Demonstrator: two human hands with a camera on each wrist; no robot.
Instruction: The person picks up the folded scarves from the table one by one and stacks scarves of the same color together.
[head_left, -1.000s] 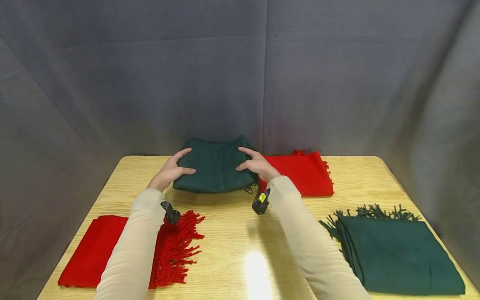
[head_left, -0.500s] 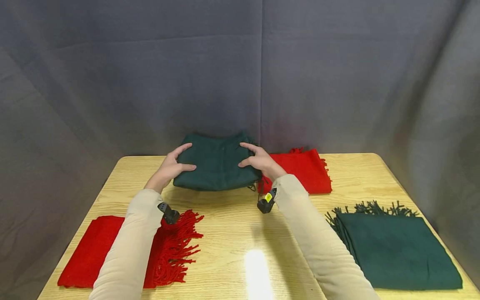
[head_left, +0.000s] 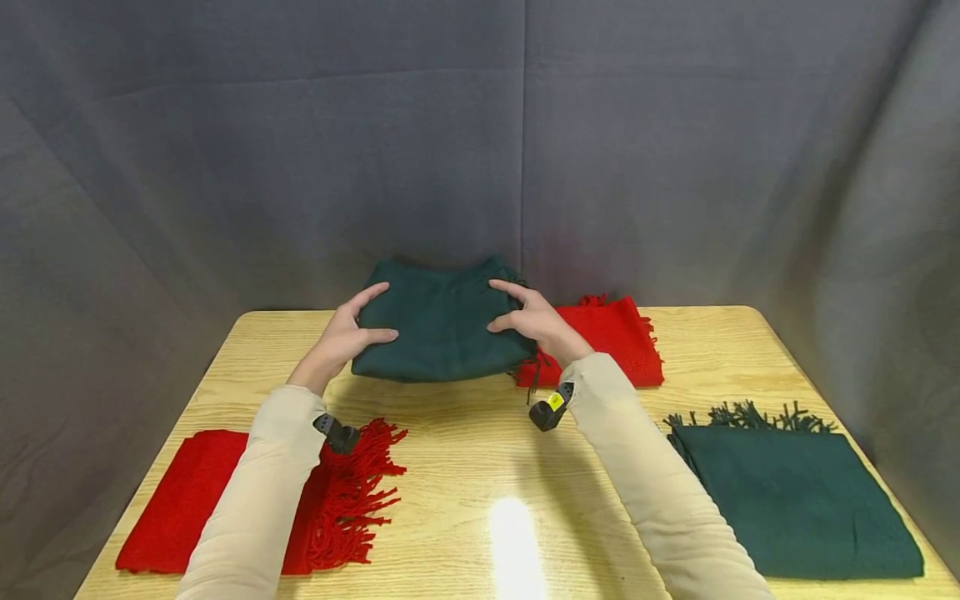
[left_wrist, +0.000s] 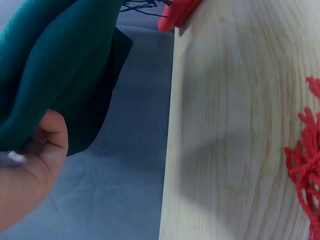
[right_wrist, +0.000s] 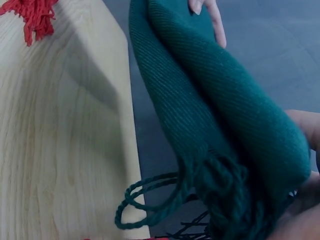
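Long cream left sleeve (head_left: 258,492) and matching right sleeve (head_left: 663,492)
Plain fabric, wrinkled along its length. The left hand (head_left: 342,337) and right hand (head_left: 538,320) are bare. A small black left camera (head_left: 337,435) and right camera (head_left: 550,408) jut inward, the latter bearing a yellow patch (head_left: 556,401).

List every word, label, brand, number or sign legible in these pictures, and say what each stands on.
None can be read.
Yellow label on the black right-wrist device: any marking is too small to read.
Black left-wrist device: nothing legible.
Held green cloth: no lettering visible.
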